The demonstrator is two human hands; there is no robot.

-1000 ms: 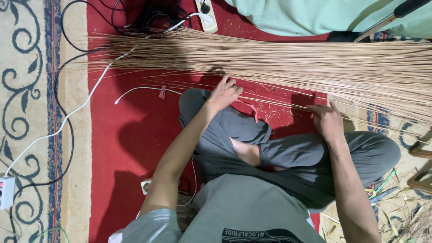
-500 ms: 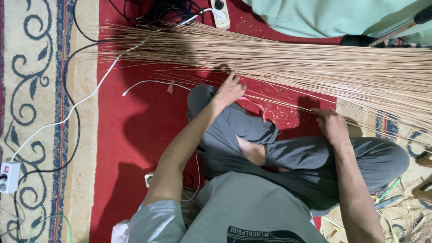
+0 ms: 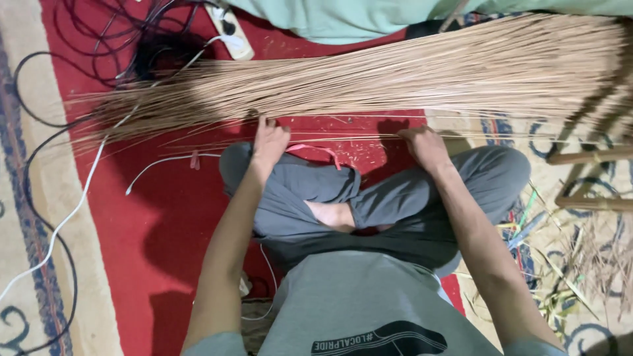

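Observation:
A long bundle of thin tan sticks lies across the red carpet in front of my crossed legs. My left hand rests palm down at the near edge of the bundle, fingers on a few loose sticks. Further right, my right hand presses on the same loose sticks. Whether either hand grips a stick cannot be seen. A pink strap lies between my hands, by my knee.
A white power strip and tangled black cables lie at the far left. A white cable runs over the carpet. Green cloth lies beyond the bundle. Wooden rods and green scraps sit at right.
The view has shifted, so the bundle and both hands now sit further right and lower in frame. Both hands have stayed on the loose sticks at the bundle's near edge.

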